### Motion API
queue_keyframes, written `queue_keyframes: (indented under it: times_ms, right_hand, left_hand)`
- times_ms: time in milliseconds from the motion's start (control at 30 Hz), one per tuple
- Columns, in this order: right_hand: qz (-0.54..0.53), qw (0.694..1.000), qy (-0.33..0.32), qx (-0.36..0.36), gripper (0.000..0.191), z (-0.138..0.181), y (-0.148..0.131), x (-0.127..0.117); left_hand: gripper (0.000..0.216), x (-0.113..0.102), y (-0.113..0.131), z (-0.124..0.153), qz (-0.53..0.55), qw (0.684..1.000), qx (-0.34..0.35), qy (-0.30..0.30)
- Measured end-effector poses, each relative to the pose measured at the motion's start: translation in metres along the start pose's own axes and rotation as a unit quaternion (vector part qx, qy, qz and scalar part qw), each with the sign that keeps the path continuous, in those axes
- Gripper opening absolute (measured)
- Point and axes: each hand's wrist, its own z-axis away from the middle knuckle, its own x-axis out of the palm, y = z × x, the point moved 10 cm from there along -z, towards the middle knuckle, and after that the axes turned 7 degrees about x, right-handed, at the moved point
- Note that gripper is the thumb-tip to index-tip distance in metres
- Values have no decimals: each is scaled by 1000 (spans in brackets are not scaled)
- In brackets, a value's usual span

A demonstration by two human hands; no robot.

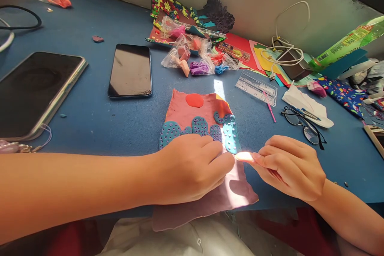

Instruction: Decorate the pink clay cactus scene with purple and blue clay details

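The pink clay sheet (pixel 183 108) lies flat on the blue table (pixel 99 134), its near end reaching past the table's edge, probably to keep it within easy reach. The left hand (pixel 192 168) lies over its middle, fingers curled, likely steadying it; whether they grip anything is hidden. At the sheet's right edge, the right hand (pixel 291 168) curls, thumb against forefinger; glare hides whether it pinches something. The left hand blocks part of the dotted blue pieces (pixel 200 126). Beyond the sheet sit bagged clay lumps (pixel 200 68); a phone (pixel 130 71) lies left of it, glasses (pixel 311 134) to its right.
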Motion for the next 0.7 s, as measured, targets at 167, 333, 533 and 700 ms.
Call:
queue_keyframes:
  times_ms: [167,333,533,700]
  right_hand:
    - [-1,1000,11,-5,33,0,-1,-1]
    - [-13,1000,21,-13,34,0,-1,-1]
    - [-21,998,40,-32,35,-3,-3,-4]
    - [-28,998,40,-30,31,-3,-3,-6]
  left_hand:
    - [25,-2,1,-1,5,1000,2,3]
    - [27,-2,0,-2,11,1000,1,5]
    - [26,-3,1,-2,10,1000,4,14]
    - [25,-3,0,-1,8,1000,3,13]
